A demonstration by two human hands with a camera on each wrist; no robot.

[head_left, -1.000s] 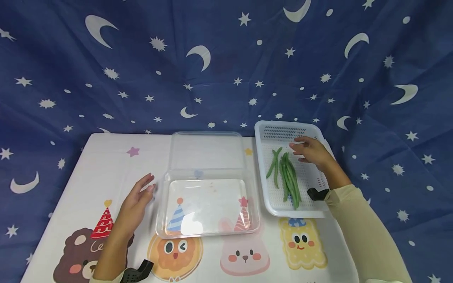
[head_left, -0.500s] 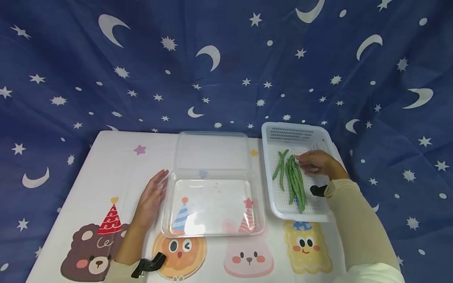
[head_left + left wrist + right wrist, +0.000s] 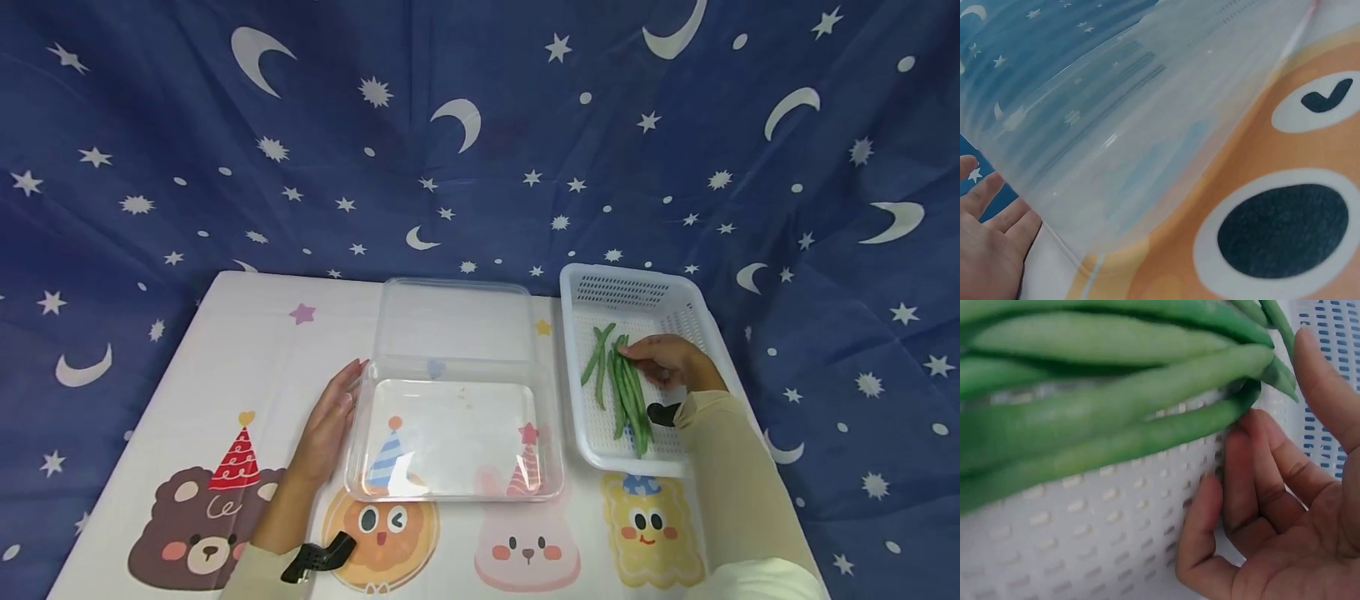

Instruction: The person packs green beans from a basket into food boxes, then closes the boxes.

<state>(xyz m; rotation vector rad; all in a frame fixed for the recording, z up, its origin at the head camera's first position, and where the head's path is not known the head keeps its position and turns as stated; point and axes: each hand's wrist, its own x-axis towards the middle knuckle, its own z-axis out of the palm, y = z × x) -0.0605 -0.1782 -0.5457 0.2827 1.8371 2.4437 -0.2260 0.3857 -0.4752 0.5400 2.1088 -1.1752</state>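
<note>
Several green beans (image 3: 627,392) lie lengthwise in a white perforated basket (image 3: 588,454) at the right of the table. My right hand (image 3: 667,358) is inside the basket at the far ends of the bean bunch. In the right wrist view its bent fingertips (image 3: 1254,422) meet the end of the nearest bean, and the thumb stands apart from the fingers. My left hand (image 3: 330,421) lies along the left side of a clear plastic container (image 3: 450,492), fingers extended. In the left wrist view that hand (image 3: 991,244) shows beside the container's clear wall (image 3: 1104,156).
Behind the container, a clear lid (image 3: 453,317) lies flat or leans back, adjoining its rear rim. A white tablecloth (image 3: 247,333) with cartoon figures covers the table. A dark blue curtain (image 3: 337,100) with moons and stars hangs behind.
My right hand has come down and nearer to reach the beans' ends. My left hand has moved right, up to the container's side. The camera view has shifted slightly.
</note>
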